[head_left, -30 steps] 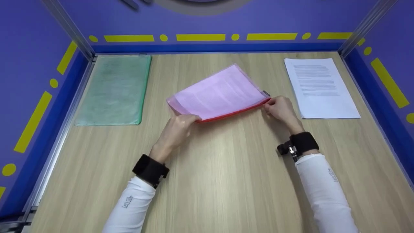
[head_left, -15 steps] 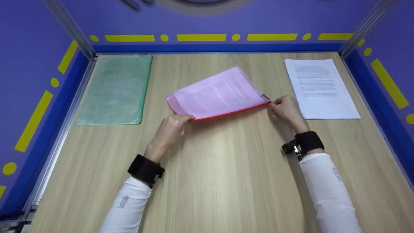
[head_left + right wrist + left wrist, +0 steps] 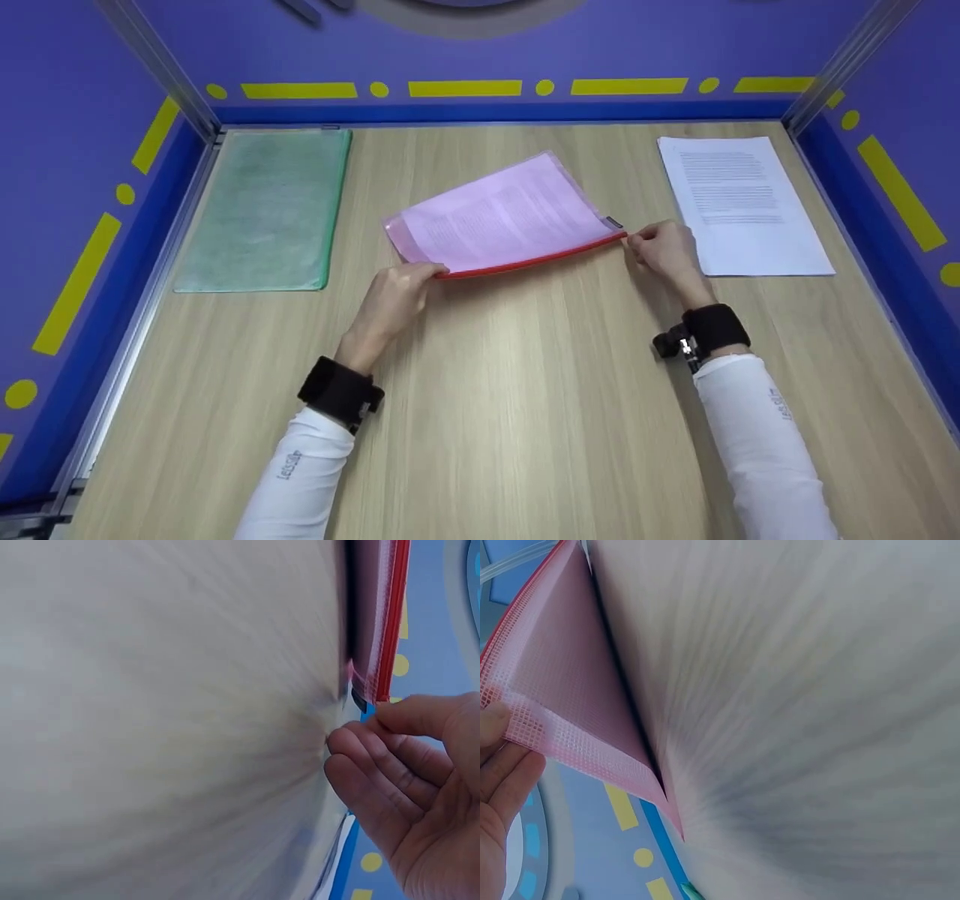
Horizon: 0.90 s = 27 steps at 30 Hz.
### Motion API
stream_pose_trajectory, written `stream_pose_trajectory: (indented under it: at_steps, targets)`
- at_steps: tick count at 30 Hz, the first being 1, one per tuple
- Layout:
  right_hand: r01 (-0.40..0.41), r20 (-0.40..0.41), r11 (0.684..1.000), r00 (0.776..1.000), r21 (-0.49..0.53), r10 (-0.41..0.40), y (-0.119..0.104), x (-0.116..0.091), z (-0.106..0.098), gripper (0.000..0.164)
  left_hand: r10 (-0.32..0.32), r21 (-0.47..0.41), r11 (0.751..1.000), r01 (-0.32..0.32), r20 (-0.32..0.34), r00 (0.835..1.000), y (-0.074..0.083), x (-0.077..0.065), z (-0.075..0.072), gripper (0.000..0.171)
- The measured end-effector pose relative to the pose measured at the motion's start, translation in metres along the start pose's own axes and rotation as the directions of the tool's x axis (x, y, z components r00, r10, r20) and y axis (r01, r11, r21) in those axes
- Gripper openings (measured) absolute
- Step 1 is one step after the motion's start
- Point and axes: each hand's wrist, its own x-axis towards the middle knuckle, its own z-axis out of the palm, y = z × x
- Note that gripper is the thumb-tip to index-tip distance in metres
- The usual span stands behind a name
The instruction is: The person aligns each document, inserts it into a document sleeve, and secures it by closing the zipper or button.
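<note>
A pink mesh zipper document pouch [image 3: 502, 217] with a red zipper edge lies tilted at the middle of the table, its near edge raised. Printed paper shows through its sheet. My left hand [image 3: 397, 296] pinches the near left corner between thumb and fingers; the left wrist view has the mesh [image 3: 570, 735] hanging from that grip. At the other end of the zipper, my right hand [image 3: 667, 255] pinches the tip of the red edge. Its remaining fingers [image 3: 375, 772] curl loosely below, near the dark tab [image 3: 614, 222] on the pouch's side.
On the left of the table [image 3: 540, 435] lies a green zipper document pouch [image 3: 262, 210]. A stack of printed white paper [image 3: 742, 210] lies at the right, just beyond my right hand. Blue panels [image 3: 465, 60] with yellow marks wall in the back and sides.
My left hand has slid slightly left along the zipper edge. The right hand has moved a little right, to the zipper's end, over the first half second; little differs since.
</note>
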Motion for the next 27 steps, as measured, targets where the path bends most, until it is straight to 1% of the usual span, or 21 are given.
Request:
stream_pose_trajectory:
  at_steps: [4, 6, 8, 9, 12, 14, 16, 20, 22, 24, 26, 27]
  targets:
    - [-0.02, -0.081, 1.0, 0.996, 0.02, 0.021, 0.001, -0.006, 0.005, 0.033, -0.012, 0.021, 1.0, 0.012, -0.024, 1.0, 0.002, 0.003, 0.003, 0.022]
    - [-0.036, -0.092, 0.998, 0.995, 0.057, 0.041, -0.001, -0.01, 0.007, 0.035, -0.026, 0.022, 0.999, 0.027, -0.041, 0.999, 0.004, 0.004, 0.005, 0.02]
    - [-0.048, -0.077, 0.989, 0.995, 0.137, 0.059, -0.005, -0.014, 0.009, 0.038, -0.042, 0.014, 0.999, 0.043, -0.059, 0.997, 0.006, 0.006, 0.007, 0.019]
    - [-0.054, -0.063, 0.982, 0.996, 0.181, 0.067, -0.007, -0.017, 0.011, 0.039, -0.05, 0.01, 0.999, 0.05, -0.067, 0.997, 0.007, 0.007, 0.008, 0.018]
    - [-0.063, -0.007, 0.962, 0.998, 0.264, 0.067, -0.017, -0.024, 0.018, 0.043, -0.058, 0.005, 0.998, 0.059, -0.084, 0.995, 0.011, 0.011, 0.011, 0.017]
    - [-0.065, 0.038, 0.95, 0.998, 0.306, 0.056, -0.023, -0.03, 0.023, 0.049, -0.056, 0.011, 0.998, 0.057, -0.093, 0.994, 0.015, 0.013, 0.013, 0.017]
    - [-0.074, 0.095, 0.943, 0.994, 0.325, 0.045, -0.028, -0.036, 0.028, 0.057, -0.044, 0.018, 0.999, 0.046, -0.097, 0.994, 0.019, 0.016, 0.014, 0.017]
    - [-0.106, 0.22, 0.907, 0.975, 0.407, 0.016, -0.038, -0.043, 0.038, 0.069, -0.015, 0.0, 1.0, 0.015, -0.105, 0.994, 0.026, 0.02, 0.017, 0.018]
    - [-0.136, 0.27, 0.884, 0.963, 0.447, 0.011, -0.041, -0.045, 0.044, 0.07, -0.003, -0.016, 1.0, 0.001, -0.105, 0.995, 0.029, 0.022, 0.018, 0.019]
    - [-0.168, 0.304, 0.866, 0.952, 0.471, 0.019, -0.044, -0.046, 0.049, 0.071, 0.011, -0.027, 1.0, -0.014, -0.102, 0.995, 0.032, 0.024, 0.021, 0.019]
    - [-0.212, 0.341, 0.832, 0.94, 0.513, 0.03, -0.047, -0.048, 0.053, 0.072, 0.027, -0.036, 0.999, -0.031, -0.097, 0.995, 0.035, 0.025, 0.023, 0.019]
    - [-0.235, 0.355, 0.809, 0.934, 0.538, 0.035, -0.049, -0.049, 0.056, 0.073, 0.035, -0.039, 0.998, -0.039, -0.093, 0.995, 0.036, 0.026, 0.025, 0.018]
